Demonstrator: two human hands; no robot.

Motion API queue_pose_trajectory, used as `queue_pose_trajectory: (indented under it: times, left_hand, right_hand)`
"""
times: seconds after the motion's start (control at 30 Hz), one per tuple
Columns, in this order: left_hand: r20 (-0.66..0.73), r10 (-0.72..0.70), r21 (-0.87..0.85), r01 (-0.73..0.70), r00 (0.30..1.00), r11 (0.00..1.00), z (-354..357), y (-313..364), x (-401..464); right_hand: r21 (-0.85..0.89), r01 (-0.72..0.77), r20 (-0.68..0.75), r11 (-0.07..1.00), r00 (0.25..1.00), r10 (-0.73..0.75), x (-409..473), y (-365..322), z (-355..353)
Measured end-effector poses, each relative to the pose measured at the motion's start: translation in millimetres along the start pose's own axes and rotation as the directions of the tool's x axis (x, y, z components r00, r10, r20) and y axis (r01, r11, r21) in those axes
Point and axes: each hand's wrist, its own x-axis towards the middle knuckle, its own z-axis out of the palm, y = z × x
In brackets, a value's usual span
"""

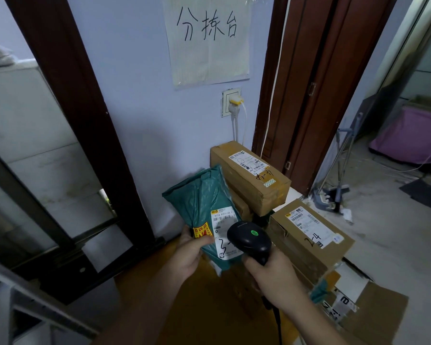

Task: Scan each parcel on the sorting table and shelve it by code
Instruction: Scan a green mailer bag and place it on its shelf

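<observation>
We've got the green bag (204,210) gripped in our left hand (188,255), long axis tilting up-left toward the wall, held above the tabletop's near edge. Right hand (271,275) grips the scanner (250,239) (covers part of the label (225,232), handwritten code half hidden).

- The left hand (188,255) grips a green parcel bag (200,202) by its lower edge.
- The right hand (271,275) holds a black scanner (250,239), green light lit, over the bag's label (223,230).
- Cardboard boxes (249,175) are stacked just beside.
</observation>
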Motion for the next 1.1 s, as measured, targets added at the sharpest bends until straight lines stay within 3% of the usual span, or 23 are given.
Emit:
queue_pose_trajectory:
  times: [1.1]
  left_hand:
    - [-0.006, 0.036, 0.008, -0.036, 0.999, 0.999, -4, -7, -7]
  right_hand:
    - [0.154, 0.012, 0.057, 0.988, 0.998, -0.021, -1, -7, 11]
